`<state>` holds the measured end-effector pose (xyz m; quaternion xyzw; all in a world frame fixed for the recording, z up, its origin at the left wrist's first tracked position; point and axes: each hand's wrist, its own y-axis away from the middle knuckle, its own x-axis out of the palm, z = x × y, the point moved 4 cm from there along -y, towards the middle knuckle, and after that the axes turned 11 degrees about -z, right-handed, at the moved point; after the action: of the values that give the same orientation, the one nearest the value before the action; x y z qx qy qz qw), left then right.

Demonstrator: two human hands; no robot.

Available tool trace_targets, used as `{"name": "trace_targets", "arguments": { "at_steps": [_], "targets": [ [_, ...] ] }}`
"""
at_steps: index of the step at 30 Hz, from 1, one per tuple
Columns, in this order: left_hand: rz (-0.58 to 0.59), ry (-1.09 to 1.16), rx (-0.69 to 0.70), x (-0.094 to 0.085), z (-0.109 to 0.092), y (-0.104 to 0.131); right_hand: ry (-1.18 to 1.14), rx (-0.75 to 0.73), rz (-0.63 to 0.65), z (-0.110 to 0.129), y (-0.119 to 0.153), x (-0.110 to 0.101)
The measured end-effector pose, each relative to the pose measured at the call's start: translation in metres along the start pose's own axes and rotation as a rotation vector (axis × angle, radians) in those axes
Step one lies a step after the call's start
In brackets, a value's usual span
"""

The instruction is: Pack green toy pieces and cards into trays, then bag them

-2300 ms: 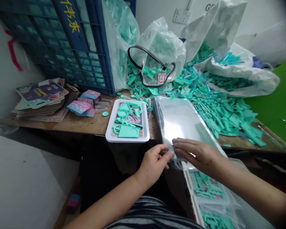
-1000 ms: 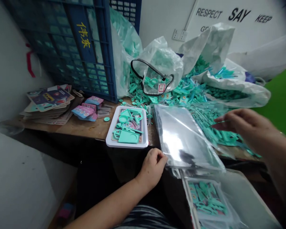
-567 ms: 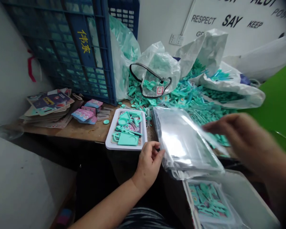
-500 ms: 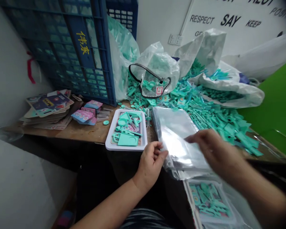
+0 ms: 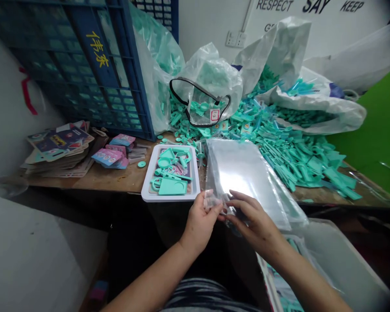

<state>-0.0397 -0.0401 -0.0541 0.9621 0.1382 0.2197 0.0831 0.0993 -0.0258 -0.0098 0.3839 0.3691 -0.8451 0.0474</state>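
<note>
two hands work at the near left corner of the clear plastic sheets, which lie on the tabletop right of the white tray. the left hand pinches the crinkled film between thumb and fingers. the right hand has bent, spread fingers against the same film; whether it grips cannot be told. keep the pinch light and work at the very edge; a hard pull could crease the film or drag the layers beneath.

containers: the white tray holds loose mint-green parts over a printed card. the gray box, near right, holds mint-green parts in clear wrap. the clear bag, far side, contains similar parts. the white sack, far right, lies open with parts inside.
</note>
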Motion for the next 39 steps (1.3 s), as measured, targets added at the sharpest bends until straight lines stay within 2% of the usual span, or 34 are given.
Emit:
{"name": "trace_targets", "arguments": {
  "at_steps": [2, 6, 12, 18, 25, 32, 39],
  "targets": [
    [0.013, 0.038, -0.022, 0.001, 0.001, 0.001, 0.029, 0.003, -0.035, -0.005, 0.002, 0.001],
    [0.042, 0.077, -0.064, 0.002, 0.002, 0.002, 0.034, 0.008, -0.026, -0.008, 0.002, 0.002],
    [0.034, -0.011, -0.037, 0.001, 0.002, 0.0, 0.031, 0.039, 0.0, -0.005, -0.002, -0.001],
    [0.003, -0.151, 0.002, 0.0, -0.002, 0.003, 0.027, 0.0, -0.026, -0.002, -0.006, -0.002],
    [0.009, -0.176, 0.014, 0.0, -0.002, 0.003, 0.002, -0.005, -0.031, -0.002, -0.012, -0.006],
    [0.037, -0.258, 0.08, -0.001, -0.006, -0.002, -0.066, 0.011, 0.007, -0.005, -0.019, -0.004],
    [0.132, -0.304, 0.202, 0.0, -0.014, -0.014, -0.144, 0.014, 0.064, -0.007, -0.026, -0.008]
  ]
}}
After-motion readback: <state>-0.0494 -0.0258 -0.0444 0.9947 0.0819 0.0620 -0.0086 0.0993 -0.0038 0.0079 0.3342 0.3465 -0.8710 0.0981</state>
